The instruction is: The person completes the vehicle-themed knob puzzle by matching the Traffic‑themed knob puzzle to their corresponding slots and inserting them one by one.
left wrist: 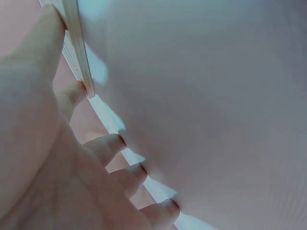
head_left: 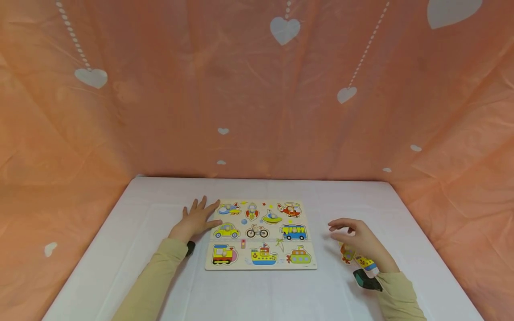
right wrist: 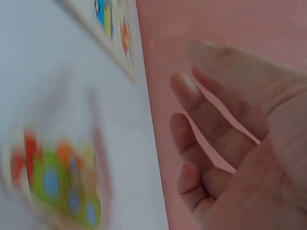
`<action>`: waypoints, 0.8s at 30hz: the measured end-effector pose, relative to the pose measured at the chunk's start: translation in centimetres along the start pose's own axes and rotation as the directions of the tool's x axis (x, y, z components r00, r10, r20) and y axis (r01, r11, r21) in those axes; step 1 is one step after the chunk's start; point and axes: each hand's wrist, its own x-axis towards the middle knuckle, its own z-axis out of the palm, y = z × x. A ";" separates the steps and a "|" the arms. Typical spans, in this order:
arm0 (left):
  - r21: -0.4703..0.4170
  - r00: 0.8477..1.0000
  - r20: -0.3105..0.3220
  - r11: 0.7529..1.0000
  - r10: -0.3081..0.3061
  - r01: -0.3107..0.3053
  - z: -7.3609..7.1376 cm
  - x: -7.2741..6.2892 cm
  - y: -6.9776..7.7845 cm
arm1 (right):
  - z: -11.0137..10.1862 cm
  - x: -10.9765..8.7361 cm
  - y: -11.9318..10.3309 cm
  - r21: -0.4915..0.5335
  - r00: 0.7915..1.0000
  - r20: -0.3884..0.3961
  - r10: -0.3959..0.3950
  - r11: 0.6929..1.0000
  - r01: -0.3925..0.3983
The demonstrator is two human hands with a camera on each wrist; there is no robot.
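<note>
A wooden vehicle puzzle board [head_left: 245, 263] lies flat on the table. My left hand [head_left: 195, 221] is spread at its left side, thumb and index finger touching the edge. In the left wrist view, the other fingertips rest on the white surface. To the right of the board, my right hand [head_left: 359, 236] hovers with loosely bent fingers and holds nothing. Beneath it lie a submarine puzzle piece [head_left: 347, 253] and a ship puzzle piece [head_left: 366, 263], both partly hidden by the hand and wrist. The submarine piece [right wrist: 53, 182] looks blurred in the right wrist view.
The table [head_left: 257, 294] has a white cover. An orange-pink curtain [head_left: 257, 111] with white hearts hangs behind it and along both sides. A dark wrist device [head_left: 367, 280] sits at the right cuff. Printed vehicles, several with knobs, fill the board.
</note>
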 end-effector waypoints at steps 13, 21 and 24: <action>-0.011 1.000 0.002 1.000 -0.006 0.006 0.1 -0.1 0.0 | -4.3 -4.4 4.5 0.048 0.991 0.029 0.130 0.990 -0.132; -0.015 1.000 0.003 1.000 -0.013 0.013 0.0 -0.1 0.1 | -4.8 -5.4 5.9 0.131 0.977 0.123 0.172 0.973 -0.188; -0.013 1.000 0.002 1.000 -0.016 0.016 0.0 -0.1 0.2 | -5.0 -5.5 6.4 0.144 0.970 0.165 0.180 0.968 -0.204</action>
